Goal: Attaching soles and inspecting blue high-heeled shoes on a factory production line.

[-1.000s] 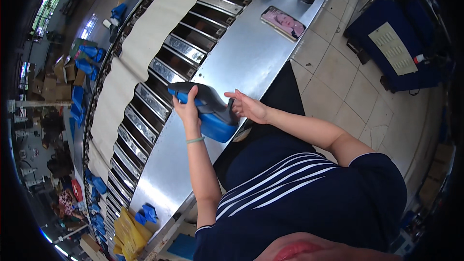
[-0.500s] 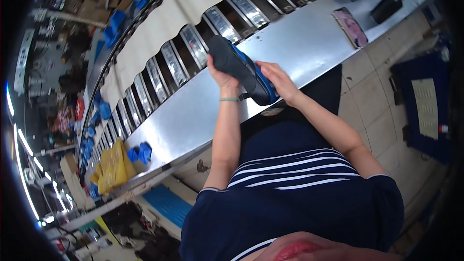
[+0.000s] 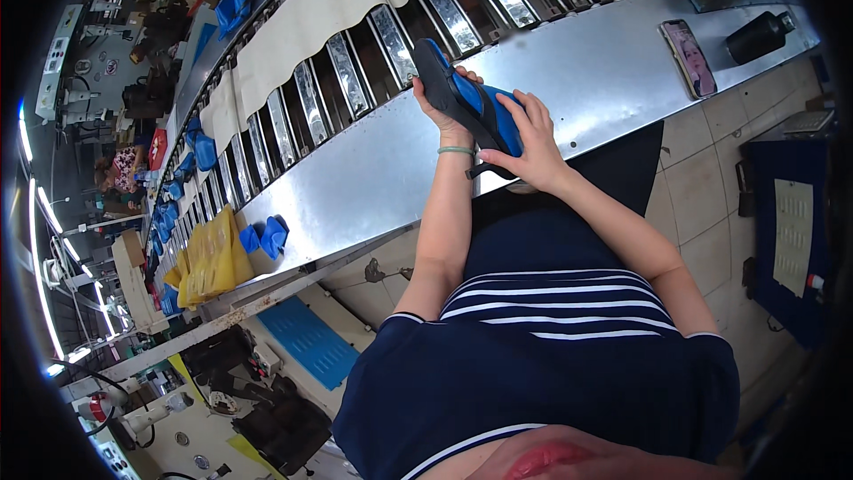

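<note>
Above the metal table edge I hold a blue and black shoe (image 3: 468, 105), tilted with its toe up and away to the left. It looks like a climbing shoe. My left hand (image 3: 447, 117), with a green band at the wrist, is wrapped round the front half from below, fingertips showing past the far side. My right hand (image 3: 530, 140) grips the heel end, fingers over the blue upper and thumb on the near side. A short black strap (image 3: 477, 171) sticks out near the heel. The shoe's opening is hidden from view.
A metal ledge (image 3: 373, 160) runs along a slatted conveyor (image 3: 306, 107) partly covered by cream cloth (image 3: 275, 44). On the ledge lie a phone (image 3: 689, 58), a black bottle (image 3: 760, 37), blue pieces (image 3: 265, 237) and yellow sheets (image 3: 211, 258). A dark blue chair-like object (image 3: 791, 231) stands at right.
The shoe has turned from sole facing up to showing more of its blue side. My right hand has spread further round the heel. The whole view has shifted slightly.
</note>
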A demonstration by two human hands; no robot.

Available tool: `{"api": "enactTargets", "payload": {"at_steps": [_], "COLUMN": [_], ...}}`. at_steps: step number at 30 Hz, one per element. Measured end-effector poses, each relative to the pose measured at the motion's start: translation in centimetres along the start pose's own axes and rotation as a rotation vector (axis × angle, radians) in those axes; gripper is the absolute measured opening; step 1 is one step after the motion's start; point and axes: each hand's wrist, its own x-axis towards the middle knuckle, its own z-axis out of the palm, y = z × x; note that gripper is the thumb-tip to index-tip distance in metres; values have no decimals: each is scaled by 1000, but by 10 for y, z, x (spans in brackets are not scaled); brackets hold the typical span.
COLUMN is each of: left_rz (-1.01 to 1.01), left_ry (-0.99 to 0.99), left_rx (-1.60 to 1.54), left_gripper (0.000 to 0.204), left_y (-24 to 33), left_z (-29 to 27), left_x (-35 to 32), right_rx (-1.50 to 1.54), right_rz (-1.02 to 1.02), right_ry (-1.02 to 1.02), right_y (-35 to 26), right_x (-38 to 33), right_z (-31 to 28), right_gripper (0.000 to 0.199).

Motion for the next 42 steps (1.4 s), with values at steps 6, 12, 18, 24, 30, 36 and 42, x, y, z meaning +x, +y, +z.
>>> {"api": "enactTargets", "payload": {"at_steps": [6,12,18,24,30,36,42], "left_rz": [-45,9,54,10,-16,-17,-14], "left_ry": [1,243,274,267,214,224,265], "left_rx": [-70,7,110,55,38,40,66], "left_gripper": [65,63,67,67,69,69,69], "left_y": [-6,-9,-12,-13,-14,-15,-16], "left_z": [-17,7,13,4,6,-5,13], "left_x": [0,-3,-6,-3,-3,1,-3], "right_rx": [-76,181,266,372,326,383,466], "right_rz": [-64,49,17,124,93,167,208], "right_ry": [65,60,166,130,218,216,243], "right_y": [-6,-31,-25,-27,-23,-26,-25], "right_x": [33,61,59,58,58,59,60], "right_z": [11,7,18,17,28,28,30], "right_gripper": [85,70,58,55,51,50,48]}}
